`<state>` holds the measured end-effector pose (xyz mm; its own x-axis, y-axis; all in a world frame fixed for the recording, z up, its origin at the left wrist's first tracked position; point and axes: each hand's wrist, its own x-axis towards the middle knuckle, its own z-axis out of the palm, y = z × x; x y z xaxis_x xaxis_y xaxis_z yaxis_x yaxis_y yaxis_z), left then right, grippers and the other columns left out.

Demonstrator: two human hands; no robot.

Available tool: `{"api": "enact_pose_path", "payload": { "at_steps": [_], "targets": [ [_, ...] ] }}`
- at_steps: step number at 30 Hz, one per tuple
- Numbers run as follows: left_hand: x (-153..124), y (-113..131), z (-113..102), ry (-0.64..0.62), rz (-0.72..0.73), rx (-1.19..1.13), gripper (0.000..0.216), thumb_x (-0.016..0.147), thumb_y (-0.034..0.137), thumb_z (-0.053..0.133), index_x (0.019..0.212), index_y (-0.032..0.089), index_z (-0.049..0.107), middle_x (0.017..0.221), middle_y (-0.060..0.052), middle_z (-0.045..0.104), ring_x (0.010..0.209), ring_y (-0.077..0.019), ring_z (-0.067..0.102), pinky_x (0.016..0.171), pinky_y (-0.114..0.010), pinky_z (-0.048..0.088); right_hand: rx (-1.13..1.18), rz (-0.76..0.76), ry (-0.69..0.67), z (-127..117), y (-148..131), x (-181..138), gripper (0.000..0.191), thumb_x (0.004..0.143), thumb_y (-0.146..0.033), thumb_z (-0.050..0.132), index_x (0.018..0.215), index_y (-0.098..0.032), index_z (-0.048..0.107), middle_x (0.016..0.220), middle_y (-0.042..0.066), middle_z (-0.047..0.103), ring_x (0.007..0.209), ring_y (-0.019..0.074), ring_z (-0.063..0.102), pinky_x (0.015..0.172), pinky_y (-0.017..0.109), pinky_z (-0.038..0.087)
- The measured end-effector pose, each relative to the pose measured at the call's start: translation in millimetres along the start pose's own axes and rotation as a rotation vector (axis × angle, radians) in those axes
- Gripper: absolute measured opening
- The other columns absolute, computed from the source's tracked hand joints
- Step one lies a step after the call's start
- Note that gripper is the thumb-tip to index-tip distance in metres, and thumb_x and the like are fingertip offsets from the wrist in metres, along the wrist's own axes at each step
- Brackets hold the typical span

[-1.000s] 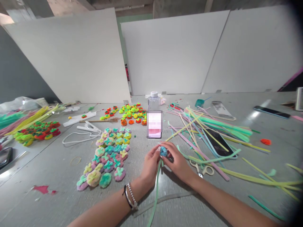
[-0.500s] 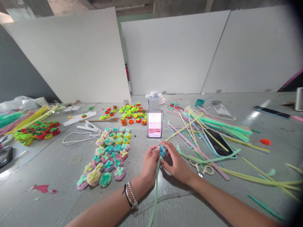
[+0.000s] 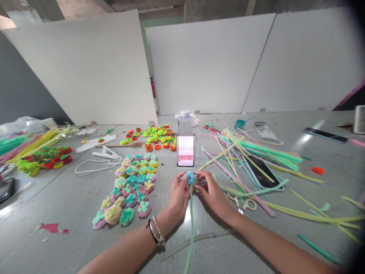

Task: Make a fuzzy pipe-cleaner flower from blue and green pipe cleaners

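Observation:
Between my two hands is a small round blue pipe-cleaner flower [image 3: 191, 178]. A long pale green pipe cleaner [image 3: 191, 222] hangs from it toward me, down to the lower edge of the view. My left hand [image 3: 180, 195], with bracelets at its wrist, pinches the flower's left side with thumb and fingers. On the other side, my right hand [image 3: 209, 193] has its fingers bent at the flower's right edge, the fingertips close to it. To the left, rows of finished pastel pipe-cleaner flowers [image 3: 131, 199] lie on the grey table [image 3: 114, 251].
A phone [image 3: 186, 150] leans against a clear bottle [image 3: 185, 123] ahead of my hands. Scissors [image 3: 241, 203], another phone [image 3: 262, 173] and loose pipe cleaners [image 3: 236, 179] spread to the right. Orange and yellow pieces [image 3: 159, 135] and a white glue gun [image 3: 107, 153] lie to the left.
The flower has shifted slightly left and up, and turned so its face shows more. The green pipe cleaner now hangs straighter. My right fingers have loosened a little around it.

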<state>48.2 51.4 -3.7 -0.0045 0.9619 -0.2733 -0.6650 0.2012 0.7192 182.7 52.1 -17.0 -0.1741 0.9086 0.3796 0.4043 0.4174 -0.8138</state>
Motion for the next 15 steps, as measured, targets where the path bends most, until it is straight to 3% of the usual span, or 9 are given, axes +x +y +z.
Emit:
{"api": "enact_pose_path", "payload": {
  "at_steps": [9, 13, 15],
  "targets": [
    [9, -1, 0, -0.157, 0.021, 0.096, 0.043, 0.070, 0.020, 0.079, 0.108, 0.014, 0.060, 0.097, -0.008, 0.071, 0.080, -0.0146, 0.069, 0.066, -0.019, 0.050, -0.187, -0.047, 0.045, -4, -1, 2, 0.028, 0.087, -0.020, 0.050, 0.114, -0.022, 0.045, 0.112, 0.010, 0.053, 0.103, 0.0243, 0.057, 0.090, 0.043, 0.048],
    [9, -1, -2, -0.169, 0.042, 0.133, 0.040, 0.072, 0.022, 0.077, 0.107, 0.015, 0.060, 0.099, -0.009, 0.071, 0.085, -0.0187, 0.070, 0.064, -0.021, 0.051, -0.272, -0.070, 0.061, -33, -13, 7, 0.027, 0.086, -0.018, 0.048, 0.113, -0.022, 0.048, 0.111, 0.010, 0.056, 0.104, 0.0258, 0.057, 0.093, 0.046, 0.044],
    [9, -1, -2, -0.180, 0.054, 0.153, 0.037, 0.073, 0.024, 0.077, 0.104, 0.014, 0.059, 0.097, -0.010, 0.071, 0.087, -0.0207, 0.071, 0.062, -0.022, 0.051, -0.446, -0.090, 0.031, -54, -20, 6, 0.029, 0.084, -0.012, 0.043, 0.110, -0.022, 0.050, 0.108, 0.009, 0.059, 0.104, 0.0250, 0.058, 0.091, 0.043, 0.045]
  ]
}}
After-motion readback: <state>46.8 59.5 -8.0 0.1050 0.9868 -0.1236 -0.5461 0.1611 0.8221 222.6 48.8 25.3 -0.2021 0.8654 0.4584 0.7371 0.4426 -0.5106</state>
